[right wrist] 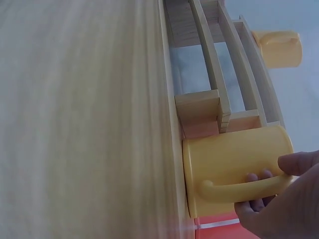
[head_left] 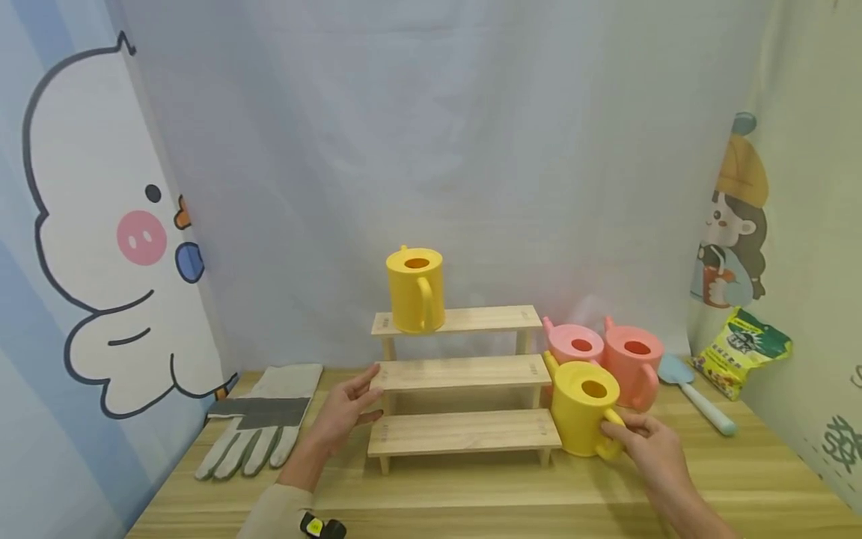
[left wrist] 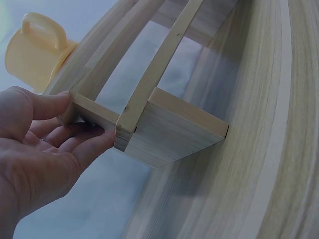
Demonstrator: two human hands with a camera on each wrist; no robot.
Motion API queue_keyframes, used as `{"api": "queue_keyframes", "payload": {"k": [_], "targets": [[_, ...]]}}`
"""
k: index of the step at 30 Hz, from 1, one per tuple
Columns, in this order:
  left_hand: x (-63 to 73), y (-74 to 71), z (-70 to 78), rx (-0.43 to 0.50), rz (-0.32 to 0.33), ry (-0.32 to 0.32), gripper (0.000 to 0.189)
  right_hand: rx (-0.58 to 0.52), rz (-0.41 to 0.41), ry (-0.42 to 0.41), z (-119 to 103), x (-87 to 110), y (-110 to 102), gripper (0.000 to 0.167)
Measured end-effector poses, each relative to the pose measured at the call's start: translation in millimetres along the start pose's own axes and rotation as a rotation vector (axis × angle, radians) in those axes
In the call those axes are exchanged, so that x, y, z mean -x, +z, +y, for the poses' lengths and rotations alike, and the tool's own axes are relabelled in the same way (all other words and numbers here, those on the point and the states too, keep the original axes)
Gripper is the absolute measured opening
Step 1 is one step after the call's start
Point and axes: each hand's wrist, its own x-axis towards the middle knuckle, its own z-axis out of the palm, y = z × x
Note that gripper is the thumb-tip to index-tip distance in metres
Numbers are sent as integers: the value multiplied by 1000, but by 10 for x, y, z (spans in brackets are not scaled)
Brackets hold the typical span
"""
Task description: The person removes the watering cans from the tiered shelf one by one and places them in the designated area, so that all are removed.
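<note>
A three-step wooden stand (head_left: 465, 373) stands on the table. My left hand (head_left: 343, 410) holds its left end at the middle step, the thumb at the top corner and the fingers bent in by the leg, as the left wrist view shows. To the stand's right, my right hand (head_left: 649, 449) grips the handle of a yellow watering can (head_left: 579, 412); in the right wrist view the fingers wrap that handle (right wrist: 244, 190). The can's base appears to rest on the table. Another yellow watering can (head_left: 411, 296) sits on the top step, toward the left.
Behind the gripped can stand a pink watering can (head_left: 572, 338) and a coral-red one (head_left: 629, 359). Farther right lie a small shovel (head_left: 700, 404) and a green-yellow packet (head_left: 737, 352) against the wall. A pair of grey-white work gloves (head_left: 269, 415) lies at left.
</note>
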Motion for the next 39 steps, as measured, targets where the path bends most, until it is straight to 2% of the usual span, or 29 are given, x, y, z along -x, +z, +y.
{"api": "queue_keyframes", "payload": {"k": [7,12,16,19,22,25,28,34,39], "targets": [[-5,10,-1,-2,19,-8,56,-48,-10,-4,21,-11,-8,58],[-20,6,-11,-1,25,-8,56,43,-6,-24,-19,2,-75,60],[-29,-2,-10,-3,23,-4,56,125,60,-32,-103,6,-155,61],[-28,-4,-3,-2,19,3,56,129,132,-59,-154,11,-187,59],[-25,-5,-2,1,17,1,56,90,203,-97,-188,35,-189,51],[-22,-6,-11,1,11,-2,56,42,238,-146,-236,73,-183,43],[-21,-5,-24,1,9,-5,56,6,254,-208,-313,96,-186,41],[-24,-1,-25,-10,10,-1,55,-43,242,-268,-477,123,-166,39],[-17,-1,-21,-14,20,-5,55,-132,189,-343,-558,157,-14,31]]}}
